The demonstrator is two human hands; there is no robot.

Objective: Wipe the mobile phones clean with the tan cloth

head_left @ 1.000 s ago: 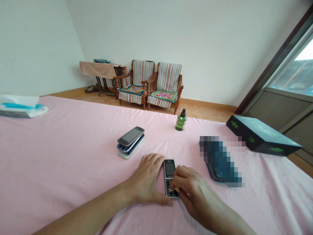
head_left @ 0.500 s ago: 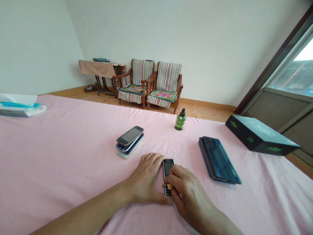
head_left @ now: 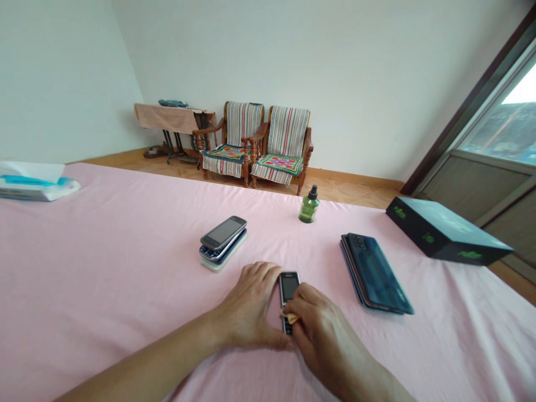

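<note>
A black keypad phone (head_left: 288, 287) lies on the pink sheet (head_left: 125, 268) right in front of me, its screen up and its keypad mostly hidden. My left hand (head_left: 247, 307) presses against its left edge, fingers curled. My right hand (head_left: 322, 335) covers the phone's lower half and pinches a small yellowish cloth (head_left: 290, 318) against its face. Beyond the hands sits a stack of phones (head_left: 221, 243), a slim smartphone on top. To the right lies a stack of dark blue smartphones (head_left: 372, 273), backs up.
A green bottle with a black cap (head_left: 309, 206) stands at the far side of the sheet. A black box with green print (head_left: 444, 234) sits at the right, and a tissue packet (head_left: 33, 181) at the left. Behind the bed are wooden armchairs (head_left: 255, 145), a covered table (head_left: 173, 120), and a window (head_left: 494, 128).
My right hand has shifted slightly left over the phone, and the yellowish cloth shows more at its fingertips. The left hand and the other objects stay in place.
</note>
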